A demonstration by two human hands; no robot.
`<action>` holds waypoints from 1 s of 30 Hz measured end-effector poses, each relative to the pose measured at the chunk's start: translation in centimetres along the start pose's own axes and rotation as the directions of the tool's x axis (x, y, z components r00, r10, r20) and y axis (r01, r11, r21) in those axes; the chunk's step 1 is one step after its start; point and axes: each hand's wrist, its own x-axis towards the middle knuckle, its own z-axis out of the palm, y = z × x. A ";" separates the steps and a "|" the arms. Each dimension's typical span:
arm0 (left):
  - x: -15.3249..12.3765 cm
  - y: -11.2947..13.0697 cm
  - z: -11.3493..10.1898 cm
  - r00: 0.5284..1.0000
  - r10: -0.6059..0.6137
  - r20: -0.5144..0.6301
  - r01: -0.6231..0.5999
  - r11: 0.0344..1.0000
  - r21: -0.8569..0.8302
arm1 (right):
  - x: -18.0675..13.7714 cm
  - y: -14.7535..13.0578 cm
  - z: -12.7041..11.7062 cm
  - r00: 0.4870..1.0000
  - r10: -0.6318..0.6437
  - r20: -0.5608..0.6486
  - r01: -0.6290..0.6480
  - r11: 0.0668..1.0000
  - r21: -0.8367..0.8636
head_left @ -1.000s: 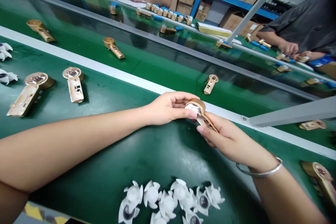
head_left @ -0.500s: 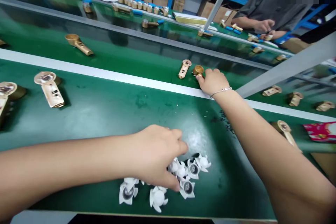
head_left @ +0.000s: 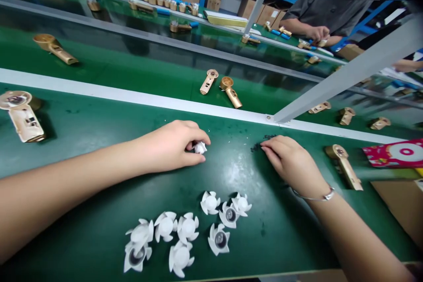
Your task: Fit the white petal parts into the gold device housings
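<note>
My left hand (head_left: 178, 145) is closed around a small white fan blade (head_left: 200, 147), held by thumb and fingers just above the green table. My right hand (head_left: 295, 163), a thin bracelet at its wrist, pinches at the edge of a scatter of tiny black parts (head_left: 259, 144); whatever lies between its fingertips is too small to make out. Several white fan blades (head_left: 181, 257) lie loose near the table's front, some with the hollow hub (head_left: 220, 240) facing up. Beyond the white strip, a gold fan housing (head_left: 230, 92) rests beside another gold housing (head_left: 209, 81).
More gold housings lie at the left (head_left: 24, 116), on the far-left green belt (head_left: 54, 48) and at the right (head_left: 343, 165). A grey post (head_left: 330, 70) rises by the white strip (head_left: 132, 97). A red packet (head_left: 393, 153) and cardboard (head_left: 399, 202) sit right. Co-workers' hands work across the line.
My right hand has let go of the gold housing beyond the strip and come back to the black parts. My left hand has picked up a fan blade and moved away from the pile.
</note>
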 end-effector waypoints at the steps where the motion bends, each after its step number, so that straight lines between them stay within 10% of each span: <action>1: 0.1 -0.2 -0.2 1.000 -0.022 -0.010 0.022 1.000 -0.006 | 0.4 0.0 -0.1 0.999 -0.022 0.024 0.022 1.000 -0.017; 11: 0.7 -0.9 0.1 0.992 -0.122 -0.030 0.102 0.923 -0.371 | 4.4 -1.2 -2.2 0.983 -0.098 0.153 0.107 0.993 -0.048; 19: 0.2 1.1 1.3 0.993 -0.076 -0.091 -0.061 0.329 -0.942 | 6.4 -10.6 -4.6 0.997 0.061 -0.051 -0.021 0.821 0.570; 30: 0.1 1.2 1.7 0.989 -0.028 -0.144 -0.137 0.167 -0.976 | 7.3 -11.8 -4.8 0.967 -0.133 -0.215 0.195 0.934 0.298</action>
